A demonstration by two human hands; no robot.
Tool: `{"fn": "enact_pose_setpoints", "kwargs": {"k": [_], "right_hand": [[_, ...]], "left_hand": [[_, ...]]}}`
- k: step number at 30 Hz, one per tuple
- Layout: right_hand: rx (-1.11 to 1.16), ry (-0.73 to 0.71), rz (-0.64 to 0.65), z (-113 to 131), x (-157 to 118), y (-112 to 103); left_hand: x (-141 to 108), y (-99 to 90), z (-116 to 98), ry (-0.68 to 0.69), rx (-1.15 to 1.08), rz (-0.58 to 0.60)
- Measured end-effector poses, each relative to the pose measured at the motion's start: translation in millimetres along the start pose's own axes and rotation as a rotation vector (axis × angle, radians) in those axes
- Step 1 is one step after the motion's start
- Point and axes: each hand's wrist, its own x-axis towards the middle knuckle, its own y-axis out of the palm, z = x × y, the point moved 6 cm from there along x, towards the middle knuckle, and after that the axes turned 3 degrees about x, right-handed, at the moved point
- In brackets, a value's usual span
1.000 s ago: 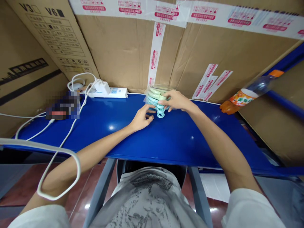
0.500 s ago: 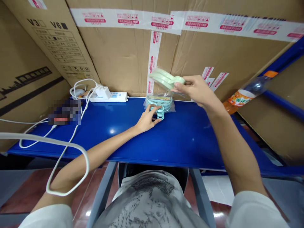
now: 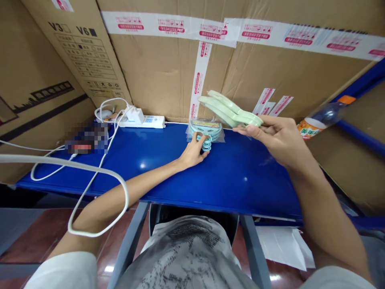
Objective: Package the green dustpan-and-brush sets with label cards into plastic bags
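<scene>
My right hand holds a pale green paddle-shaped stack by its narrow end. The stack is raised above the table, its wide end pointing up and left toward the cardboard. My left hand is on a light blue stack, with its fingers and thumb curled about the ringed handle end. That blue stack lies on the table against the cardboard, its wide round part inside a clear plastic bag. What exactly either stack is, I cannot make out.
Large cardboard boxes wall in the blue table. To the left are a white power strip, looping white cables and a blurred dark object. A drink bottle leans at the right.
My right hand has carried the green stack rightward, nearer to me and lower. My left hand stays at the handle of the blue stack. The whole view has shifted slightly.
</scene>
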Motion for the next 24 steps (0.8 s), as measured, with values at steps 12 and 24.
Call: {"fn": "enact_pose_setpoints", "kwargs": {"k": [12, 24], "right_hand": [[0.018, 0.015, -0.06, 6, -12, -6], [-0.104, -0.012, -0.079, -33, -22, -15]], "left_hand": [[-1, -2.4, 4, -0.15, 0.0, -0.061], [-2, -35.3, 30, -0.298, 0.128, -0.068]]}}
